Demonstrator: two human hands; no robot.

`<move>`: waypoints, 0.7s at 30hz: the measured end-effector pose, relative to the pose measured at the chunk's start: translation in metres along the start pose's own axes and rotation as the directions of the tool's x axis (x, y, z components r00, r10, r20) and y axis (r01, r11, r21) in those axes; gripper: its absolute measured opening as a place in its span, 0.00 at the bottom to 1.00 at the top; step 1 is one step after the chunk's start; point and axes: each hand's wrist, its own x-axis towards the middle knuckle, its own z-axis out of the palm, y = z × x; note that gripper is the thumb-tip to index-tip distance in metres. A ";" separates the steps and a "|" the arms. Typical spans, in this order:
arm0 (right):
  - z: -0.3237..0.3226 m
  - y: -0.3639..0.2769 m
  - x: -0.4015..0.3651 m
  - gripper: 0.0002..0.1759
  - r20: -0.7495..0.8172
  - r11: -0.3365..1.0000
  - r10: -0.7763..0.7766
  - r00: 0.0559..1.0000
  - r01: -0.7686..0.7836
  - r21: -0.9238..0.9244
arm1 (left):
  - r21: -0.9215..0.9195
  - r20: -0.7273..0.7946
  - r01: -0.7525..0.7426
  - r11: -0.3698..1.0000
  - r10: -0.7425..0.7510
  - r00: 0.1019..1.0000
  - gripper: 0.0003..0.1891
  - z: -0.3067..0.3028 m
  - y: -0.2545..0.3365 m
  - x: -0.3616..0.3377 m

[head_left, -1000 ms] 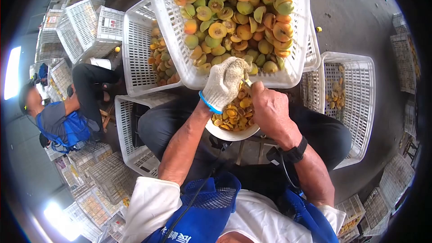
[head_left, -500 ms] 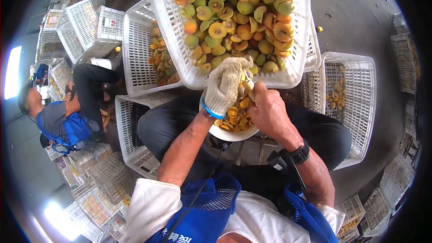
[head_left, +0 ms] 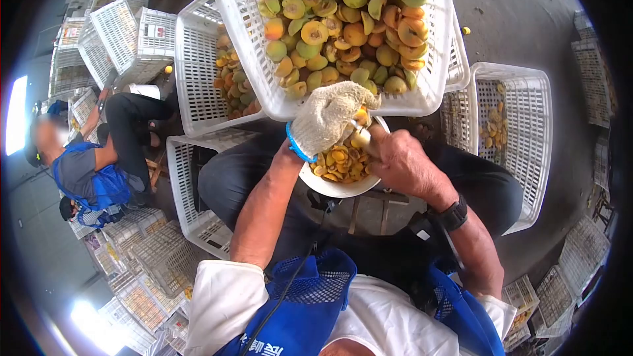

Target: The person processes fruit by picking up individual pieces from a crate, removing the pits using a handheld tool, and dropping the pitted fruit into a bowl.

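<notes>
My left hand (head_left: 330, 118), in a knitted cream glove with a blue cuff, is closed around a piece of yellow-orange fruit, mostly hidden by the fingers. Bare, with a black watch at the wrist, my right hand (head_left: 410, 163) grips a small tool with a pale handle (head_left: 361, 137); its working end meets the fruit and cannot be made out. Both hands are over a white bowl (head_left: 333, 189) of yellow-orange fruit pieces (head_left: 339, 163) between my knees. Just beyond, a large white crate (head_left: 264, 86) holds many halved green and orange apricots (head_left: 349, 26).
Another fruit crate (head_left: 194, 69) stands at left, with a white crate (head_left: 181, 191) nearer my knee. To the right, a crate (head_left: 527, 138) has some fruit pieces inside. A person in a blue vest (head_left: 92, 175) sits at far left, among stacked crates (head_left: 158, 257).
Both hands have drawn slightly apart, my left hand shifting left and my right hand right and down. They remain together at the fruit above the bowl, and the view has shifted slightly.
</notes>
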 end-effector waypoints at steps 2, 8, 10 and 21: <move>0.000 0.000 -0.001 0.14 0.102 0.929 0.029 0.994 -0.065 0.364 | 0.143 -0.032 -0.123 0.982 0.129 0.991 0.17 0.001 -0.003 0.002; 0.000 -0.010 0.002 0.13 0.114 0.955 0.035 0.993 -0.067 0.288 | -0.189 -0.136 -0.018 0.982 -0.008 0.991 0.24 -0.015 0.010 -0.004; 0.012 -0.005 -0.008 0.13 0.180 0.993 -0.062 0.982 0.042 0.108 | -0.313 -0.112 -0.033 0.949 -0.003 0.994 0.28 -0.030 0.008 -0.012; 0.004 -0.014 0.006 0.13 -0.149 0.935 0.215 0.965 -0.159 0.316 | 0.570 -0.242 -0.033 0.821 0.207 0.948 0.13 -0.073 0.075 -0.047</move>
